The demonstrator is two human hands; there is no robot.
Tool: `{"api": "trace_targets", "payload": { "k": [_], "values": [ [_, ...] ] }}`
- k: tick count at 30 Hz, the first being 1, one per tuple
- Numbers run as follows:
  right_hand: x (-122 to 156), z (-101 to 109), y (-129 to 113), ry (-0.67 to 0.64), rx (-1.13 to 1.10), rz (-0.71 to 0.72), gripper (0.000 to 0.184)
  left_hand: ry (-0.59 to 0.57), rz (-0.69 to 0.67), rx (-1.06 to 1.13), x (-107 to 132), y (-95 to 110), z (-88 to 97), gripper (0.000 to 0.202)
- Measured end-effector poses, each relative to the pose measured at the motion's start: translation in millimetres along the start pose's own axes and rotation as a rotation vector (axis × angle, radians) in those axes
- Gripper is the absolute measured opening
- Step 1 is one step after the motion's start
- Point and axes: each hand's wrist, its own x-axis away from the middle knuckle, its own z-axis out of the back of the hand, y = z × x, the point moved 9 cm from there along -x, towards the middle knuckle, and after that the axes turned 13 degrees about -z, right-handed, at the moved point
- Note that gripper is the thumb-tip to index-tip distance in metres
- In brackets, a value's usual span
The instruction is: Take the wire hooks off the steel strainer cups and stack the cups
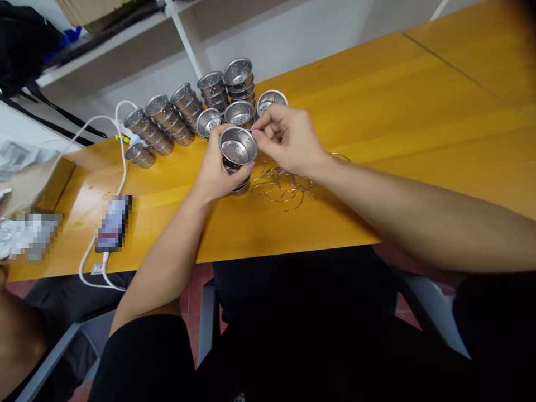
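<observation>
My left hand (218, 176) is wrapped round a small perforated steel strainer cup (238, 146), holding it just above the yellow table (377, 128). My right hand (287, 137) is closed in a pinch at the cup's right rim, on what looks like a thin wire handle; the wire itself is hard to make out. Under and to the right of my hands lies a loose pile of wire handles (282, 187). A second cup (240, 187) shows partly beneath my left hand.
Several stacks of the same strainer cups (184, 114) line the table's far edge. A phone (114, 222) and a white cable (121, 162) lie at the left. A white shelf (125, 39) stands behind. Another person's arm (17, 329) is at lower left.
</observation>
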Motion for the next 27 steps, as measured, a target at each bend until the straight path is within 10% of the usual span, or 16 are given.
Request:
{"api": "trace_targets", "payload": {
  "k": [20, 27],
  "values": [
    [-14.2, -5.5, 30.1, 0.053, 0.079, -0.094, 0.025, 0.049, 0.159, 0.076, -4.2, -16.2, -21.8, 0.112],
    [-16.3, -12.5, 22.7, -0.155, -0.079, -0.087, 0.031, 0.062, 0.141, 0.083, 0.6, -27.7, -22.7, 0.098]
  ]
}}
